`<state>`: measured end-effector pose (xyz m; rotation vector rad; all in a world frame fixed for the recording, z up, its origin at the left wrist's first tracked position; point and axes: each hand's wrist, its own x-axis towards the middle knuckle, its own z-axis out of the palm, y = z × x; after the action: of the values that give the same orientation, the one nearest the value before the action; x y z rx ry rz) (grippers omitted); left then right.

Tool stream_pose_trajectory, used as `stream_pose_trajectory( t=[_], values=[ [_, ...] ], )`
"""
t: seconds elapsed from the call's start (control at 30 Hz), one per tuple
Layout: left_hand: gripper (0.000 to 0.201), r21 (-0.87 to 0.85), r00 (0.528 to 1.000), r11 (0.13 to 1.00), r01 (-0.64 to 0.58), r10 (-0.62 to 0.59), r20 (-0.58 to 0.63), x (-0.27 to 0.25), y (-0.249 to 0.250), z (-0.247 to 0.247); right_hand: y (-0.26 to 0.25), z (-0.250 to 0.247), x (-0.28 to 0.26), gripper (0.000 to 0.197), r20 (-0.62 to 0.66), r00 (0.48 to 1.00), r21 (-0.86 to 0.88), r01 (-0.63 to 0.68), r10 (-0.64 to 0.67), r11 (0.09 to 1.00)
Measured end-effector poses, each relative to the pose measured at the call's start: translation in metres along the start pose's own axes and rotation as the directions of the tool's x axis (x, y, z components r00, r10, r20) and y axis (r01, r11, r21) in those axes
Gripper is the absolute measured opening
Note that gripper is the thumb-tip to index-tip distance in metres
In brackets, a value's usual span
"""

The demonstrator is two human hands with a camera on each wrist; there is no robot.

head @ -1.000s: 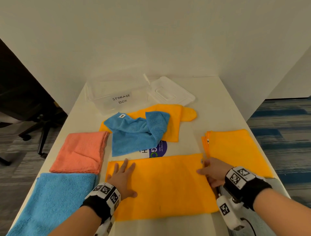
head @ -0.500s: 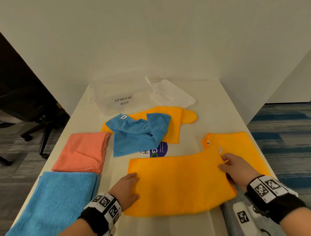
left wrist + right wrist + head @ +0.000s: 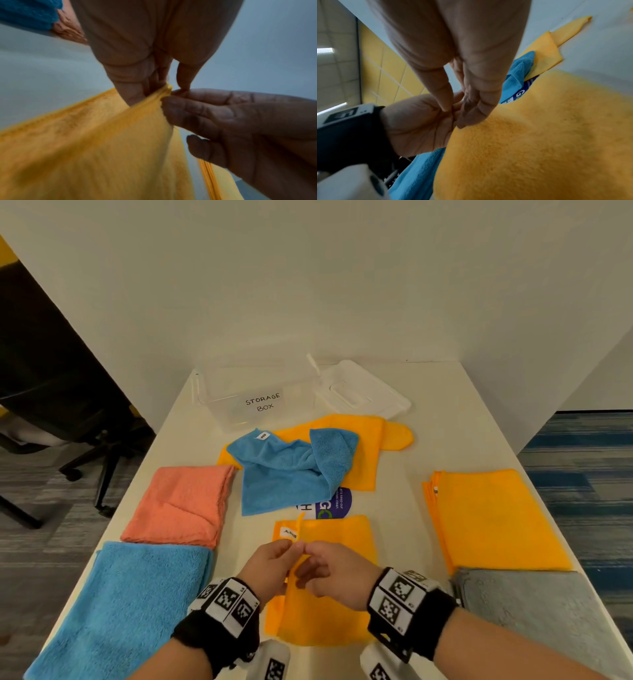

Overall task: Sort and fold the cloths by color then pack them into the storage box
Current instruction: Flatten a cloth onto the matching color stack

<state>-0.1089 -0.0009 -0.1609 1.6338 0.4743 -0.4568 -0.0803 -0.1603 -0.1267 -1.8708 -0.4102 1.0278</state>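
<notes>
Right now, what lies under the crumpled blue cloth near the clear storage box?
Under the crumpled blue cloth lies an unfolded orange cloth, and a round purple sticker shows at its near edge. Anything else beneath is hidden.

I see the storage box (image 3: 253,402) at the table's (image 3: 445,412) far edge, its lid (image 3: 363,395) just right of it. In front, a crumpled cloth (image 3: 291,470) lies on a flat cloth (image 3: 370,453). Two folded cloths (image 3: 178,505) (image 3: 116,607) sit left, one behind the other; two more (image 3: 493,515) (image 3: 541,611) sit right. Between these, nearest me, the held cloth (image 3: 329,607).
</notes>
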Motion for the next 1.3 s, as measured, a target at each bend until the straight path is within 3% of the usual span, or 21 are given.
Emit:
stream_pose_trajectory(
  t=[0.07, 0.1, 0.23, 0.3, 0.4, 0.53, 0.6, 0.73, 0.97, 1.13, 1.3],
  values=[
    [0.007, 0.036, 0.999, 0.999, -0.015, 0.016, -0.029, 0.000, -0.001, -0.002, 0.002, 0.000, 0.004, 0.056, 0.005, 0.999, 0.014, -0.032, 0.032, 0.999],
    [0.009, 0.045, 0.999, 0.999, -0.020, 0.022, -0.042, 0.000, -0.001, -0.004, 0.004, -0.001, 0.004, 0.060, -0.001, 0.999, 0.032, -0.049, 0.049, 0.998],
    [0.058, 0.221, 0.971, 0.957, -0.189, 0.215, -0.102, 0.002, -0.009, -0.016, 0.014, -0.015, 0.003, 0.053, -0.073, 0.995, 0.031, -0.063, 0.065, 0.998],
    [0.069, 0.449, 0.946, 0.857, -0.254, 0.318, -0.070, 0.006, -0.014, -0.024, 0.023, -0.024, 0.003, 0.045, -0.150, 0.988, -0.127, -0.068, 0.048, 0.990],
    [0.056, 0.613, 0.937, 0.749, -0.252, 0.347, -0.039, 0.010, -0.016, -0.027, 0.041, -0.033, 0.002, 0.043, -0.187, 0.982, -0.413, -0.114, 0.039, 0.904],
    [0.040, 0.683, 0.980, 0.714, -0.153, 0.201, 0.009, 0.016, -0.029, -0.030, 0.062, -0.033, 0.003, 0.057, -0.098, 0.986, -0.621, -0.169, 0.137, 0.765],
    [0.057, 0.718, 0.993, 0.687, -0.107, 0.105, 0.048, 0.018, -0.031, -0.034, 0.068, -0.031, 0.002, 0.064, -0.069, 0.988, -0.670, -0.147, 0.136, 0.727],
    [0.091, 0.827, 0.990, 0.552, -0.108, -0.016, 0.141, 0.016, -0.029, -0.033, 0.073, -0.031, 0.000, 0.074, -0.067, 0.990, -0.745, -0.134, 0.126, 0.654],
    [0.097, 0.865, 0.995, 0.497, -0.065, -0.038, 0.096, 0.006, -0.034, -0.020, 0.080, -0.025, -0.011, 0.084, -0.097, 0.990, -0.838, -0.137, 0.103, 0.529],
    [0.094, 0.855, 1.000, 0.519, -0.001, -0.010, 0.008, 0.004, -0.039, -0.020, 0.086, -0.020, -0.015, 0.086, -0.192, 0.972, -0.755, -0.234, 0.135, 0.613],
    [0.089, 0.804, 0.997, 0.593, 0.032, -0.080, 0.019, 0.004, -0.045, -0.009, 0.093, -0.015, -0.014, 0.086, -0.242, 0.957, -0.592, -0.276, 0.160, 0.757]
  ],
)
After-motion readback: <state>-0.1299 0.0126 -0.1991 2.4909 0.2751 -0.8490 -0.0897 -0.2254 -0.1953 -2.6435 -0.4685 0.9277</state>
